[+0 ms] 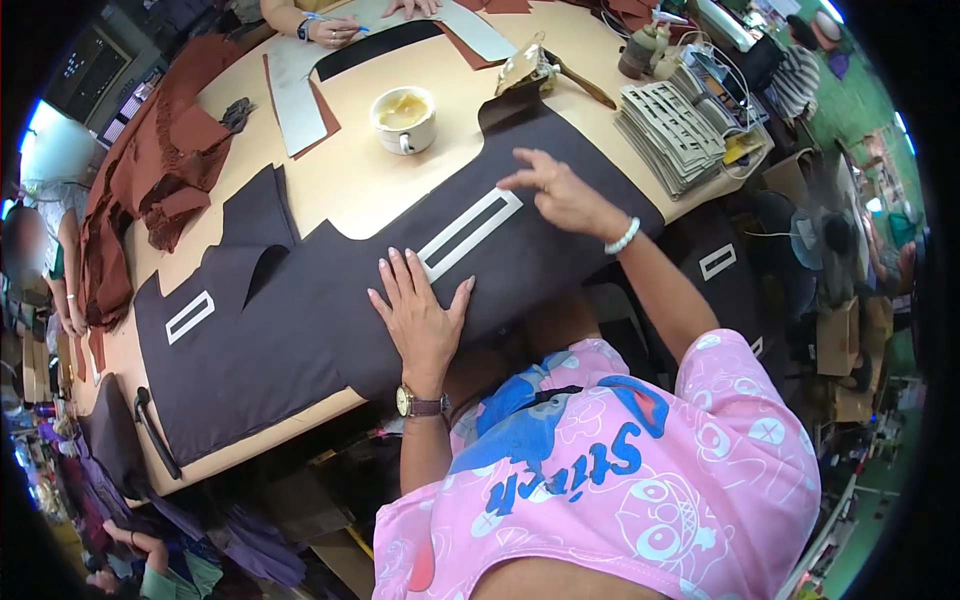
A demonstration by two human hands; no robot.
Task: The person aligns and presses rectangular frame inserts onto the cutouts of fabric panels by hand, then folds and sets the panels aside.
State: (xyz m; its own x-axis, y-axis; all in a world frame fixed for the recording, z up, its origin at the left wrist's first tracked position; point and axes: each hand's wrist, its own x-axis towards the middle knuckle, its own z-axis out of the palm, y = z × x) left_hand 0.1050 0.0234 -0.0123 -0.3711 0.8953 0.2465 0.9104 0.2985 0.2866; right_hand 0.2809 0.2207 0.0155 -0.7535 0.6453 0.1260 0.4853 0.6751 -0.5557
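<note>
A large dark fabric piece (300,330) lies over the near part of the table. On it sits a long, narrow white rectangular frame (470,238), slanting up to the right. My left hand (420,320) rests flat on the fabric with fingers spread, its fingertips by the frame's lower left end. At the frame's upper right end is my right hand (565,200), fingers apart, one fingertip touching or just over that end. A shorter white frame (190,317) lies on the fabric's left part.
A white cup (405,125) holds yellowish paste. Behind the fabric lies a wooden-handled brush (585,82). Stacked pale frames (670,135) stand at right, rust-brown cloth (165,165) at left. Across the table, another person's hand (335,32) holds a blue pen. A black tool (155,435) lies at the left edge.
</note>
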